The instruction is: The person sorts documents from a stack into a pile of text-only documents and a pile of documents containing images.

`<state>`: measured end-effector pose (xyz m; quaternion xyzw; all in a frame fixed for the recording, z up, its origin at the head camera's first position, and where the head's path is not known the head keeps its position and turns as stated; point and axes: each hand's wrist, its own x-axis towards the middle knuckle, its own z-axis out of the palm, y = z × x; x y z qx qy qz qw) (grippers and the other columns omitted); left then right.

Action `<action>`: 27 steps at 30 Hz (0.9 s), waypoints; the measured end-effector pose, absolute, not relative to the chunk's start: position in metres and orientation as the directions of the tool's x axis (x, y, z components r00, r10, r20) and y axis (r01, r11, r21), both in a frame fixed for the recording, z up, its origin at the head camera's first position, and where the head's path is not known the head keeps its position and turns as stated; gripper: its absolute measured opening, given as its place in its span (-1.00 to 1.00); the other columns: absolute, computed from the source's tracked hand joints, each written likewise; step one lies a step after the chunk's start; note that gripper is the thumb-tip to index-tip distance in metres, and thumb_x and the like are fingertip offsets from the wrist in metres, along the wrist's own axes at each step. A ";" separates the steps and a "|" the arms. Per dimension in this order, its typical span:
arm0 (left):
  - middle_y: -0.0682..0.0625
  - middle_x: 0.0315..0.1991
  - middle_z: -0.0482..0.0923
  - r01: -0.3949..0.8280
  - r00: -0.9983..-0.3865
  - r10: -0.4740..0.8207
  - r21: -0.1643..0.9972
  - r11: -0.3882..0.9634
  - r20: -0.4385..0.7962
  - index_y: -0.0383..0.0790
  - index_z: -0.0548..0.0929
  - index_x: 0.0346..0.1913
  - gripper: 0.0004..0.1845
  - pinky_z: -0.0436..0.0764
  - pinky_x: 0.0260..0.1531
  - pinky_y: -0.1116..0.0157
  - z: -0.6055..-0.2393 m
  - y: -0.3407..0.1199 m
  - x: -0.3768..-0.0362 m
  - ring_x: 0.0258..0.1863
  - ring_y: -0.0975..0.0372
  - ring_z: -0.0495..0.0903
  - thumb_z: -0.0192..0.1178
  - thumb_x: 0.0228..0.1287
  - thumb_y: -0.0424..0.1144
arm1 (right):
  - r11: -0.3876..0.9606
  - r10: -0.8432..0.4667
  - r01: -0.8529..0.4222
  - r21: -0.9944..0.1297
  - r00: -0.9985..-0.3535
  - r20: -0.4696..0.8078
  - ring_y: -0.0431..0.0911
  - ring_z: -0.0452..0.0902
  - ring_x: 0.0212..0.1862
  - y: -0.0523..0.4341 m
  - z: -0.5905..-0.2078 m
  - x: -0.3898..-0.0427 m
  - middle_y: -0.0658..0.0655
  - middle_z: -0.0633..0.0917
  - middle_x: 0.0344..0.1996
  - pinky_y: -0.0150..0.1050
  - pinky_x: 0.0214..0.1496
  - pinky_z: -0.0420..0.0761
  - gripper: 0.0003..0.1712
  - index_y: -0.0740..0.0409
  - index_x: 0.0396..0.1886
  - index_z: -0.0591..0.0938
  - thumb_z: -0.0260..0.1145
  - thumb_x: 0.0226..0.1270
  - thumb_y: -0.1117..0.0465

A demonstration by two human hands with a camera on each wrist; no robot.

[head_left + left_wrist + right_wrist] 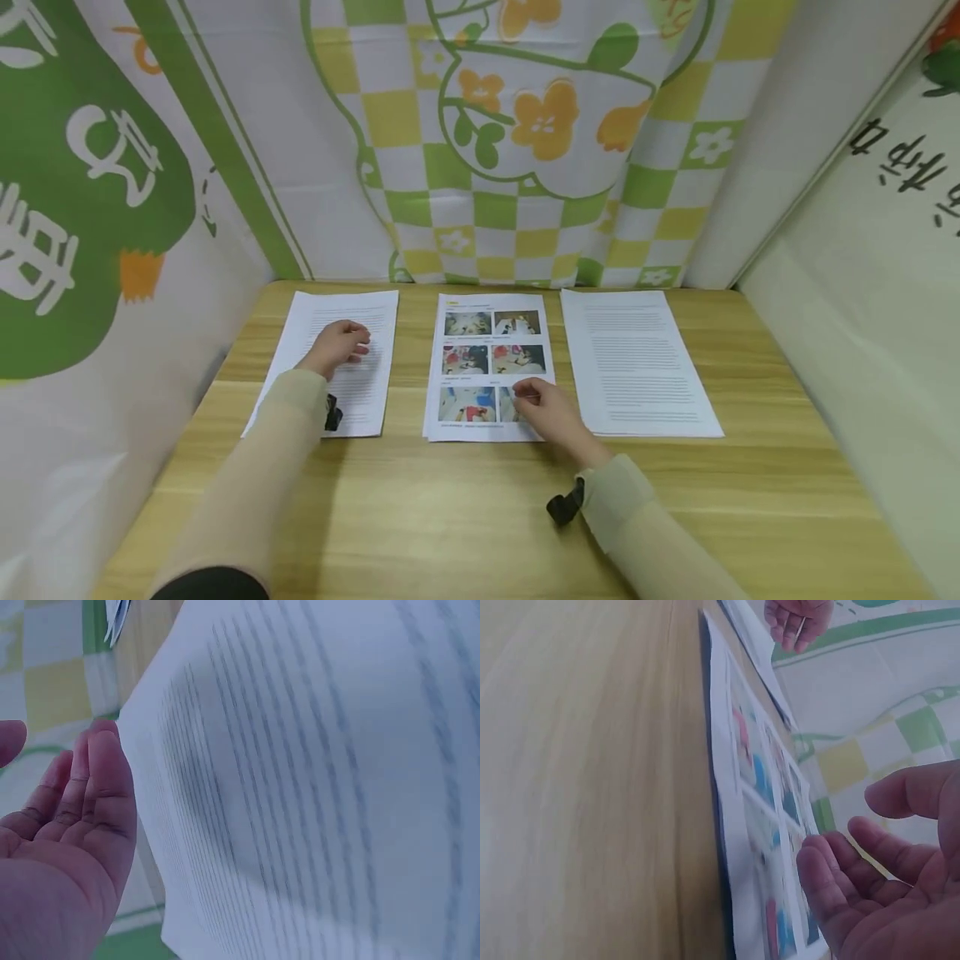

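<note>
Three printed sheets lie side by side on a wooden table (pixel 465 517). My left hand (pixel 341 343) is over the upper half of the left sheet of text (pixel 363 392). The left wrist view shows this hand (pixel 67 825) with relaxed, nearly straight fingers just above the text sheet (pixel 315 787), holding nothing. My right hand (pixel 543 408) hovers over the lower right corner of the middle sheet of colour photos (pixel 480 358). In the right wrist view its fingers (pixel 840 877) are loosely bent and clear of the photo sheet (pixel 757 825).
A third sheet of text (pixel 637 358) lies to the right of the photo sheet. Patterned green, yellow and white cloth (pixel 495 167) walls in the table at the back and on both sides. Bare wood (pixel 592 787) stretches in front of the sheets.
</note>
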<state>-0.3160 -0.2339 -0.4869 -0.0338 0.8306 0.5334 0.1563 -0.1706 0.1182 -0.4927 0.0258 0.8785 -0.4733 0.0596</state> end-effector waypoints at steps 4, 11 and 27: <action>-0.44 0.29 0.43 -0.236 -0.953 0.083 0.884 0.404 -0.293 -0.57 0.32 0.40 -0.50 0.63 0.11 0.15 -0.482 -0.256 -0.308 0.09 0.02 0.60 -0.05 0.65 -0.24 | 0.477 -0.070 0.107 -0.872 -0.985 -0.159 0.02 0.63 -0.07 0.102 -0.489 -0.175 0.24 0.71 -0.09 -0.09 0.01 0.66 -0.69 0.40 0.12 0.62 0.24 0.50 0.30; -0.46 0.34 0.36 -0.243 -0.960 0.044 0.897 0.369 -0.278 -0.59 0.25 0.43 -0.46 0.58 0.20 0.11 -0.475 -0.289 -0.296 0.21 -0.08 0.52 -0.08 0.66 -0.20 | 0.324 -0.136 0.166 -0.931 -0.966 -0.220 0.14 0.64 -0.04 0.072 -0.482 -0.182 0.25 0.68 -0.06 0.01 0.05 0.67 -0.64 0.42 0.19 0.57 0.23 0.53 0.30; -0.41 0.29 0.37 -0.337 -0.942 -0.152 0.854 0.398 -0.301 -0.60 0.28 0.42 -0.46 0.57 0.13 0.16 -0.486 -0.351 -0.282 0.13 -0.02 0.46 -0.07 0.61 -0.23 | 0.229 -0.232 0.179 -0.957 -0.944 -0.233 0.20 0.66 0.06 0.010 -0.474 -0.194 0.33 0.69 -0.05 -0.03 0.09 0.69 -0.65 0.48 0.18 0.56 0.20 0.54 0.32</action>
